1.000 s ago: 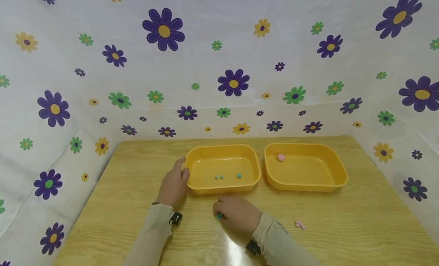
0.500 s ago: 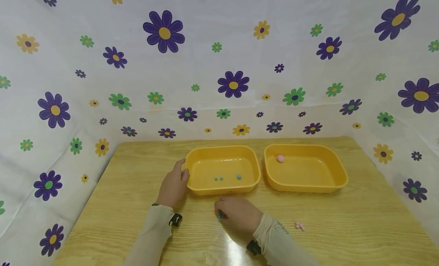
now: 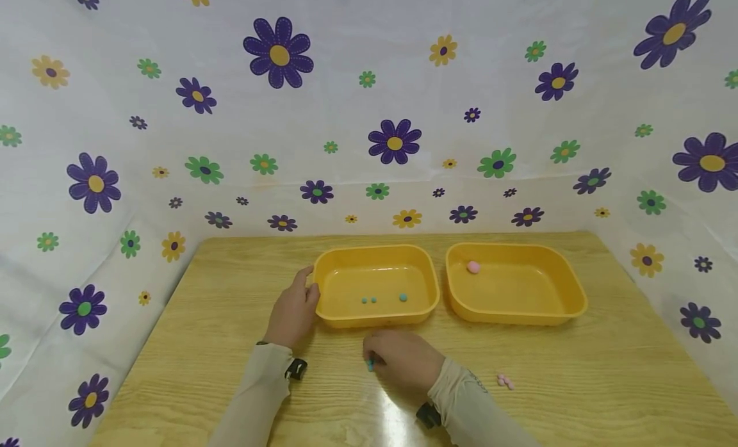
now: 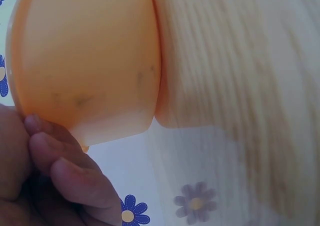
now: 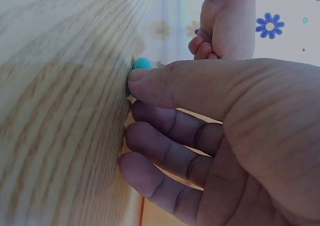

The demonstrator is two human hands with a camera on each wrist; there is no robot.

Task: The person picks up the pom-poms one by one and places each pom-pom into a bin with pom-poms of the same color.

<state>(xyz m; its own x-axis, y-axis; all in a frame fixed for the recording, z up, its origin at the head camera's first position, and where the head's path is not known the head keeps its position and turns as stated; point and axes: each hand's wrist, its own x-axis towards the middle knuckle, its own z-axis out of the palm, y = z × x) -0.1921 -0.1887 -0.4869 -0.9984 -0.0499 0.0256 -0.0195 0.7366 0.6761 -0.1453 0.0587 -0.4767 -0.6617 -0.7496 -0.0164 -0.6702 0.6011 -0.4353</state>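
On the left yellow plastic tray, my left hand grips the left rim. Close up in the left wrist view, its curled fingers are at the tray's edge. Inside that tray lie two tiny teal balls and a larger teal ball. In front of the tray, my right hand is low at the table, thumb and fingertips at small teal balls. The right wrist view shows one teal ball beside the thumb tip; the index finger is hidden behind the thumb.
A second yellow tray stands to the right, with a pink ball in its far left corner. Several small pink balls lie on the wooden table to the right of my right forearm. A flower-print cloth encloses the back and sides.
The right hand's fingertips have shifted very slightly right at the teal balls, and less teal shows beside them. My left hand stays at the tray rim.
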